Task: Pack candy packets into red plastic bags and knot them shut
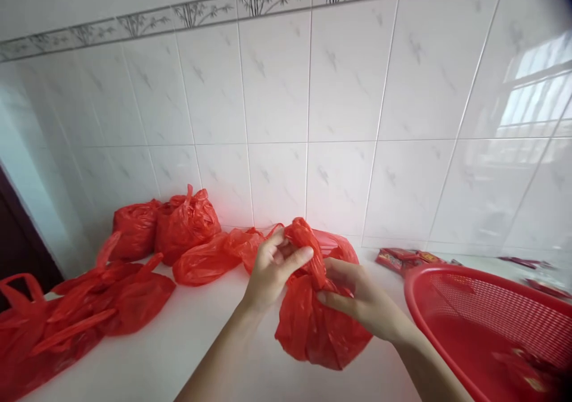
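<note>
A filled red plastic bag (pixel 319 330) is in front of me, its top gathered and twisted upward. My left hand (pixel 279 265) is closed on the twisted top, thumb and fingers pinching it. Lower down, my right hand (pixel 357 298) grips the bag's neck from the right, its thumb at the front and some fingers hidden behind the plastic. What the bag contains cannot be made out through the plastic. Behind my hands, more red plastic (pixel 337 244) lies against the wall.
Two full red bags (pixel 185 223) stand by the tiled wall at the left. Limp red bags (pixel 111 307) spread over the white counter (pixel 187 342) nearer me. At the right sits a red mesh basket (pixel 451 318) with some packets inside. Small red packets (pixel 402 259) lie behind it.
</note>
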A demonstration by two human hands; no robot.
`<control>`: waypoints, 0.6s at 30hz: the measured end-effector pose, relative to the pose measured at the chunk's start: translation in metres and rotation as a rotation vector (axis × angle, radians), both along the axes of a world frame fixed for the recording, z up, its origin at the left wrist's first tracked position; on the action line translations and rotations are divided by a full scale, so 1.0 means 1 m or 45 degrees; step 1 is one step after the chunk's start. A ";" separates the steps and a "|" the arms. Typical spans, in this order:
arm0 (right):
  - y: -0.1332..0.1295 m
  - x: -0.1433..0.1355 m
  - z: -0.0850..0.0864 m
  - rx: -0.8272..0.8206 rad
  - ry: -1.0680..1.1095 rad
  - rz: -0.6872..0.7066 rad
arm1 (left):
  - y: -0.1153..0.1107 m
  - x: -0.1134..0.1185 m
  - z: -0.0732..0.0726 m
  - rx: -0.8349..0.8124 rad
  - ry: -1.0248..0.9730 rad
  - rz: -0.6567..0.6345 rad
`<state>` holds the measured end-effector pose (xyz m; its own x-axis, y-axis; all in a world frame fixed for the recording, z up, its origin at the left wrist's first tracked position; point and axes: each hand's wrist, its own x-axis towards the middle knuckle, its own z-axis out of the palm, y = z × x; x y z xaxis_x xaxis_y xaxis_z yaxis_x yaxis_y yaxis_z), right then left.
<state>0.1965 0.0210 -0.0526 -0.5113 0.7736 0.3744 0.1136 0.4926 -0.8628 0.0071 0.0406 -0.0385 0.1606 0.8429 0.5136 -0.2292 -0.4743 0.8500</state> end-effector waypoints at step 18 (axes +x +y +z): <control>0.000 0.007 0.004 -0.108 0.162 -0.057 | -0.005 0.005 -0.002 0.073 0.471 -0.101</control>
